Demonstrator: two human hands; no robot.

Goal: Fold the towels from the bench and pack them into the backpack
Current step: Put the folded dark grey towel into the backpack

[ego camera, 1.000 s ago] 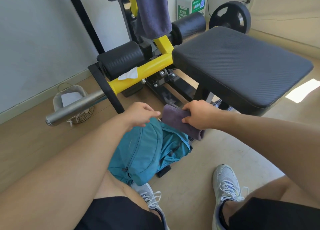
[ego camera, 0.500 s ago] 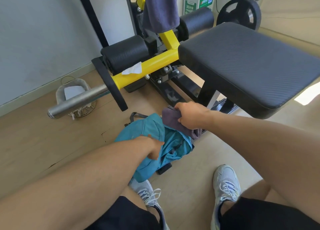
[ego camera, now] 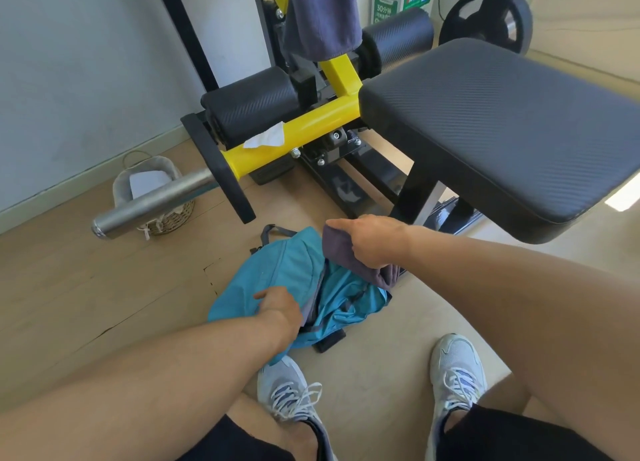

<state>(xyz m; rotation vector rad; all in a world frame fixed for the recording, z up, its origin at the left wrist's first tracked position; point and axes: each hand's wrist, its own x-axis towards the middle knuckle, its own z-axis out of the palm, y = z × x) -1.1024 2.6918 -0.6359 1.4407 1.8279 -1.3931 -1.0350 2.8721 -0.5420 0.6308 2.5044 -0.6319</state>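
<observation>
A teal backpack (ego camera: pixel 277 280) lies open on the floor between my feet and the bench frame. My left hand (ego camera: pixel 278 304) grips the near edge of its opening. My right hand (ego camera: pixel 370 242) holds a folded dark purple-grey towel (ego camera: pixel 337 249) just above the far side of the opening. A second dark grey towel (ego camera: pixel 320 17) hangs over the yellow upright of the bench. The black padded bench seat (ego camera: pixel 502 124) is at the right.
A steel bar (ego camera: pixel 152 206) juts out left from the yellow frame (ego camera: pixel 311 128), which carries a white tissue (ego camera: pixel 265 139). A small woven basket (ego camera: pixel 152 186) stands by the wall. A weight plate (ego camera: pixel 488 18) leans at the back. My two sneakers (ego camera: pixel 453 370) are on the floor.
My left hand dropped from the backpack's top down to the near edge of its opening and took hold there. My right hand with the towel lowered slightly toward the opening.
</observation>
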